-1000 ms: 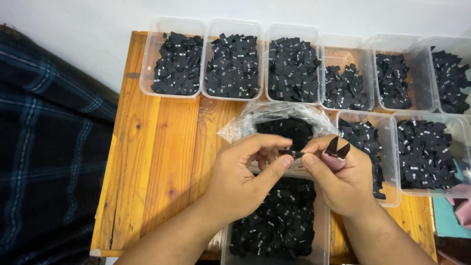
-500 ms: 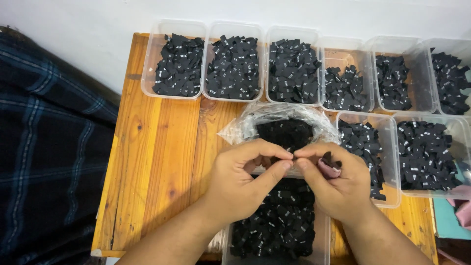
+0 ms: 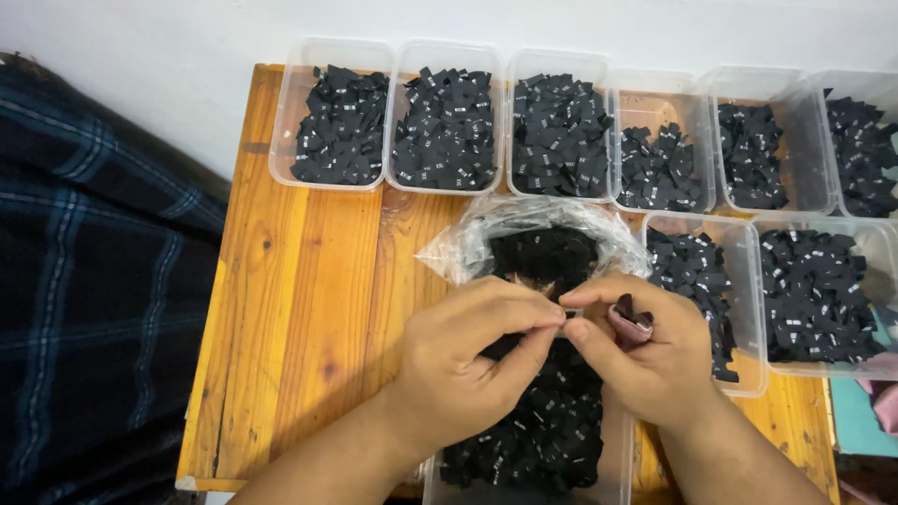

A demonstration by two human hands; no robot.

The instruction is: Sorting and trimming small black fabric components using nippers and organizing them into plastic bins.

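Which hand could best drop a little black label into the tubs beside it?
Probably the right hand: it already clutches small black labels and sits beside the nearest clear tub. The left hand is farther away.

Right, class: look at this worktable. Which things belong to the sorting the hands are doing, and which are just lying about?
In use:
left hand and right hand, fingers pinched together
small black tags tucked in the right hand
clear plastic bag of tags
tub of tags under the hands
row of filled tubs behind

Lying about:
dark checked cloth
pink and teal items at the right edge
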